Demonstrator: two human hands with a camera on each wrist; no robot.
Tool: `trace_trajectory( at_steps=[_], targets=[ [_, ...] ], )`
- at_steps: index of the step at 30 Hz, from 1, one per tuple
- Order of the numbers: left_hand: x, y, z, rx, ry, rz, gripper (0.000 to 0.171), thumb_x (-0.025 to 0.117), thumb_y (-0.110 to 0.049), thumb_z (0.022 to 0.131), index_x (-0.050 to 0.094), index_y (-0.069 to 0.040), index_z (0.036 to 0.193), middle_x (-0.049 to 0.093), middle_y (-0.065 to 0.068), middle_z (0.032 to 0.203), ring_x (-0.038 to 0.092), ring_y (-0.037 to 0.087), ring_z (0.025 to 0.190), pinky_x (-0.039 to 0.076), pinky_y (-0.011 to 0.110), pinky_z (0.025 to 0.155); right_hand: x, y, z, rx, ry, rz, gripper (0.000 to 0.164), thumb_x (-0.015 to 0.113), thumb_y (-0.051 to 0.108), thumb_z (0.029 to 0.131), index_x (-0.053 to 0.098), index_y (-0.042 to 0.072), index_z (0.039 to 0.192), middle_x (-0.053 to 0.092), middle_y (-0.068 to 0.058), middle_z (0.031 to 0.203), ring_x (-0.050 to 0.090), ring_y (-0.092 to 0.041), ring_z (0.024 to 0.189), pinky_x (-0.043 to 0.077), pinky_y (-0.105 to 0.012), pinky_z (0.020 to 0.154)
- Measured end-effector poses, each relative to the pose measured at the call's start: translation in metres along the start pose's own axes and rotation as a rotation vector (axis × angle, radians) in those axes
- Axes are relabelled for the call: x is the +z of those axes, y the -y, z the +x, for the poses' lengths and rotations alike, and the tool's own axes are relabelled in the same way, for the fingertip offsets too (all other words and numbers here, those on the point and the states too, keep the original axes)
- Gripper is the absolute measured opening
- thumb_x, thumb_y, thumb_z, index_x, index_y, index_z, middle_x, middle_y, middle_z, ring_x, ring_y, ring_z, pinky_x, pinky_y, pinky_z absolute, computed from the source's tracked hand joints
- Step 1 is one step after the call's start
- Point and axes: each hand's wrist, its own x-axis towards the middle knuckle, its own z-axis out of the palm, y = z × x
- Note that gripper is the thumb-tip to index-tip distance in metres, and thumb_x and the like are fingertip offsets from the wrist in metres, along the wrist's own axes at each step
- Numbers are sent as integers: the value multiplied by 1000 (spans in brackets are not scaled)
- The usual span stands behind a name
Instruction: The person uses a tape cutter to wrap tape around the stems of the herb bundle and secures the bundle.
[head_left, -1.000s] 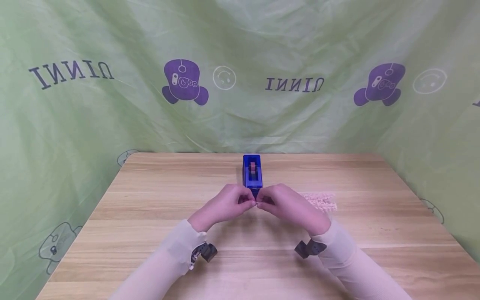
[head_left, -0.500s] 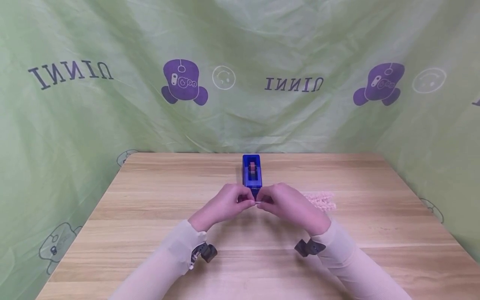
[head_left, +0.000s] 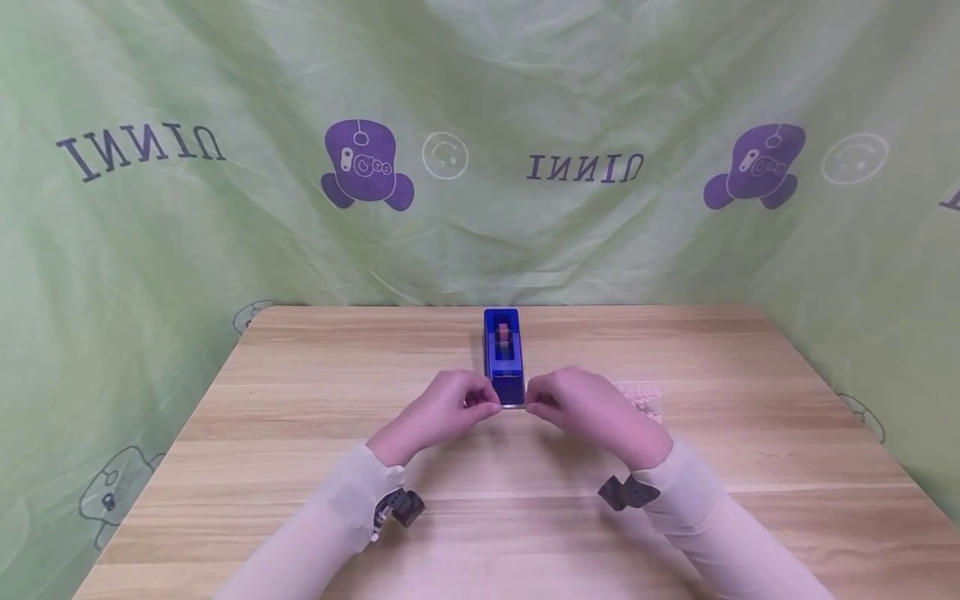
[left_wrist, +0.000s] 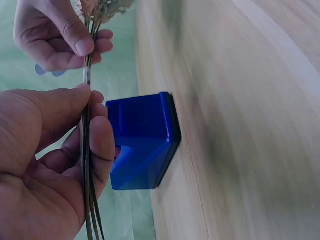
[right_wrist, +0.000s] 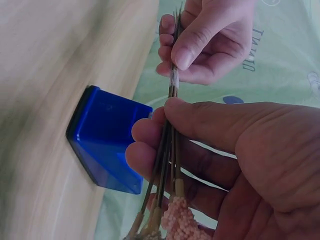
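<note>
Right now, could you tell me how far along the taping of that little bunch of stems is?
Done, it seems: a band of clear tape already circles the stems. In hand: the left hand and right hand each pinch the bunch in front of the blue tape dispenser, with the pink flower heads at the right hand's side. Left: whether the tape is cut free of the dispenser cannot be told.

a staged recording booth rather than a lived-in room: a plain wooden table [head_left: 300, 433] is walled on three sides by a hung green cloth backdrop [head_left: 225, 250] printed with repeated purple mascots [head_left: 367, 165] and mirrored lettering.
</note>
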Motion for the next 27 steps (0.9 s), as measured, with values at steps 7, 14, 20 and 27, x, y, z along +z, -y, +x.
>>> trace_trajectory(
  at_steps=[7, 14, 20, 27],
  targets=[
    [2, 9, -5, -16, 0, 2, 5, 72, -9, 96, 74, -6, 92, 72, 4, 85, 60, 7, 77, 54, 20, 73, 7, -6, 1, 0, 23, -17, 9, 72, 14, 97, 74, 14, 88, 67, 9, 75, 56, -4, 68, 52, -25, 68],
    [9, 18, -8, -29, 16, 58, 8, 74, -5, 94, 73, -8, 87, 69, 1, 80, 58, 8, 73, 52, 20, 69, 21, -11, 3, -10, 52, -28, 10, 73, 12, 96, 74, 15, 87, 66, 9, 75, 55, -5, 68, 52, -26, 69],
    [16, 23, -10, -28, 52, 83, 7, 74, -3, 93, 73, -5, 87, 66, 1, 76, 55, 10, 68, 48, 20, 63, 35, -13, 3, -49, 44, -64, 13, 73, 9, 95, 72, 16, 84, 68, 7, 76, 58, -6, 69, 54, -27, 70],
    [21, 26, -10, -42, 66, 97, 10, 74, -4, 92, 72, -8, 83, 61, -3, 69, 51, 8, 64, 45, 21, 60, 43, -10, 5, -37, 32, -122, 10, 75, 12, 93, 73, 16, 85, 71, 5, 77, 59, -6, 67, 55, -26, 69]
  ],
)
